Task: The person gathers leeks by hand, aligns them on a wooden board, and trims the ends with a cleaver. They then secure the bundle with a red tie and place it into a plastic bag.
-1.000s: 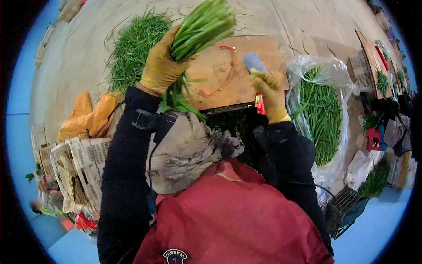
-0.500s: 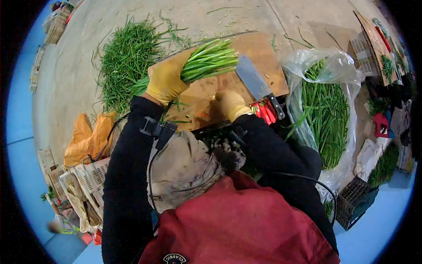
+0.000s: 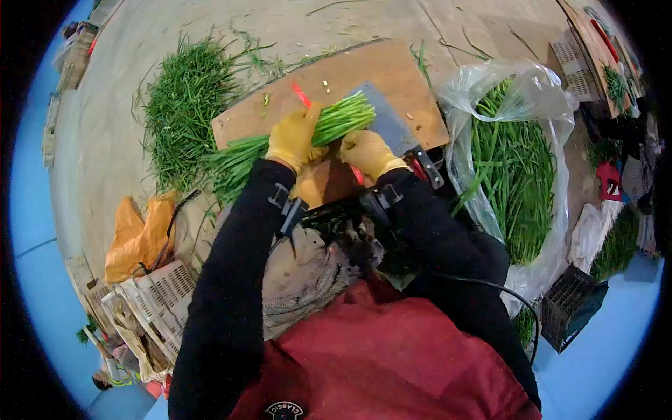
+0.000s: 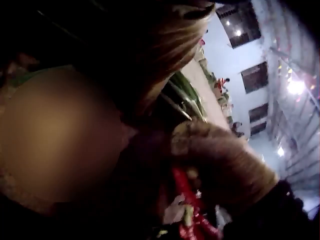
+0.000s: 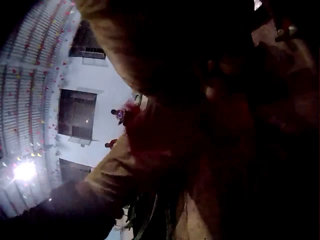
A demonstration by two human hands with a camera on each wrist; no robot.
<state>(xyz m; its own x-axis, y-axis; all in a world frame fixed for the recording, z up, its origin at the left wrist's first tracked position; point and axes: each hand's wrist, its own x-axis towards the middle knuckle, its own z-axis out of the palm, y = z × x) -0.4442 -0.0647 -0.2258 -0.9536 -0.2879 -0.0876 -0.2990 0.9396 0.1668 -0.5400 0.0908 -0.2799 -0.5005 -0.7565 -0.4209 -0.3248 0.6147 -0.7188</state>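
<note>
One green bunch (image 3: 346, 116) fills the left hand (image 3: 291, 141); right hand (image 3: 369, 153) curled, its hold unclear.

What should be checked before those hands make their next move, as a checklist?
1. Bunch of green stems held: ok, the yellow-gloved left hand is curled round it.
2. Thin red strip closed round the bunch: not ok, its upper end sticks out loose.
3. Strip in the yellow-gloved right hand's grip: cannot tell, the curled fingers hide it.
4. Broad grey knife with black handle out of both hands: ok, it lies on the brown wooden board.
5. Stems off the blade: cannot tell, their ends overlap it in the head view.
</note>
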